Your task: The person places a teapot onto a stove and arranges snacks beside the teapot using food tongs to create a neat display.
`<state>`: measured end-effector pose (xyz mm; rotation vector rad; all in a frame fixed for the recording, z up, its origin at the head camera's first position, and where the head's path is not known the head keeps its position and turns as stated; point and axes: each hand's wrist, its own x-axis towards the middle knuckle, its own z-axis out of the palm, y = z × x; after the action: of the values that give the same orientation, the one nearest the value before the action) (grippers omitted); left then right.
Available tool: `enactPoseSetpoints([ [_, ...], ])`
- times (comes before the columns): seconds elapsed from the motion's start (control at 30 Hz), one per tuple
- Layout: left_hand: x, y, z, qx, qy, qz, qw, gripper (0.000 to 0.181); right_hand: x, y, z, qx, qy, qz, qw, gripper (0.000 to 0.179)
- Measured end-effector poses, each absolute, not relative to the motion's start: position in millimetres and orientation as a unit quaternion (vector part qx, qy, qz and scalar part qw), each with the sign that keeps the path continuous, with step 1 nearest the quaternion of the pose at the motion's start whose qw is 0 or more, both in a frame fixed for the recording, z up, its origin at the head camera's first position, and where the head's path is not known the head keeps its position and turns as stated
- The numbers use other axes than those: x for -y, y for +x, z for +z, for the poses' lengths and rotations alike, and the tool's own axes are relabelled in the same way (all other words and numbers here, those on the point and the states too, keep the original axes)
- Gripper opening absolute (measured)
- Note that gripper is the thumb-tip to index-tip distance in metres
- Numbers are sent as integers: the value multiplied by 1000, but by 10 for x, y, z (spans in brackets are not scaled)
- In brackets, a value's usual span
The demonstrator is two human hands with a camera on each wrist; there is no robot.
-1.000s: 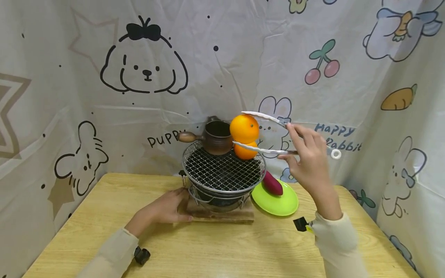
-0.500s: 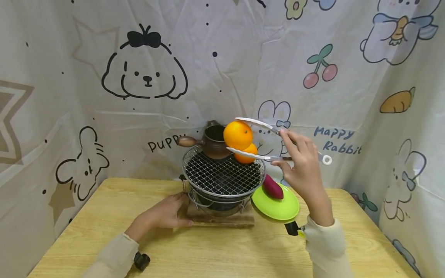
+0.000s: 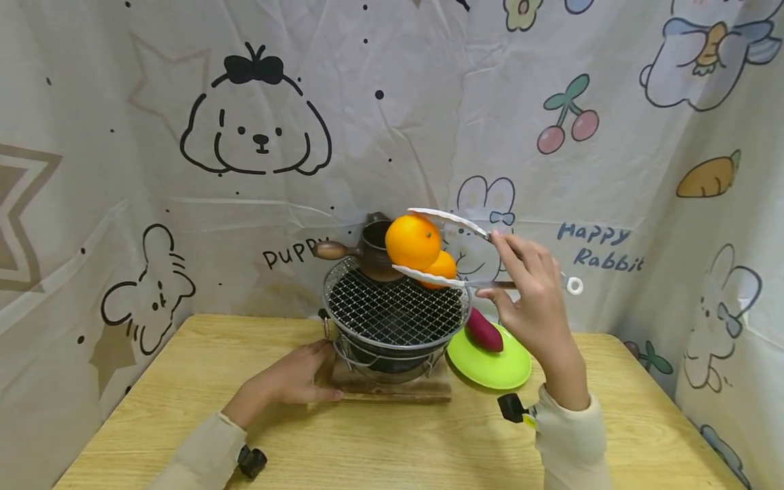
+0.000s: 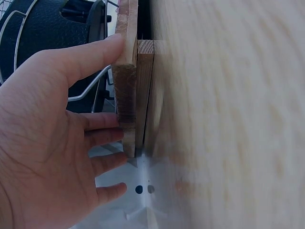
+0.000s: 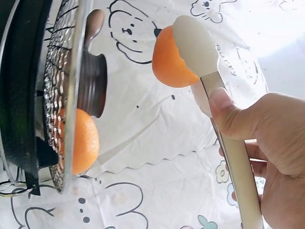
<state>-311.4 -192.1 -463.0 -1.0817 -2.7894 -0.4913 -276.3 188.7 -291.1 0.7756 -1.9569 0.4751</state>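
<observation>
My right hand [image 3: 535, 292] grips white-tipped tongs [image 5: 236, 171], which hold an orange [image 3: 413, 242] in the air above the grill. A second orange [image 5: 85, 142] rests on the round wire grill [image 3: 395, 306], partly hidden in the head view by the held one. Beside it on the mesh stands a brown clay pot [image 3: 375, 262] with a wooden side handle. My left hand [image 4: 57, 129] rests at the left end of the wooden board [image 3: 392, 390] under the stove, its thumb and fingertips touching the board with fairly straight fingers.
A lime-green plate [image 3: 490, 371] bearing a purple eggplant-like item [image 3: 485, 332] is right of the stove on the wooden table [image 3: 367, 449]. A printed curtain [image 3: 392, 102] hangs close behind and at both sides.
My right hand has moved the tongs and the held orange left and slightly lower, nearer to the pot. The left hand stays at the board. The camera view has tilted slightly.
</observation>
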Motion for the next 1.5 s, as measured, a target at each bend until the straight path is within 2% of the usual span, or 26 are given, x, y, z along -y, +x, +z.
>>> enactPoseSetpoints([
  [0.7,1931,-3122,-4621,931,-324,-167,23,100,-1791,-2763,-2942,798,364,205,434,91],
  [1.5,1937,-3137,-4662,931,-324,-166,22,99,-1675,-2810,-3044,808,384,181,408,85],
])
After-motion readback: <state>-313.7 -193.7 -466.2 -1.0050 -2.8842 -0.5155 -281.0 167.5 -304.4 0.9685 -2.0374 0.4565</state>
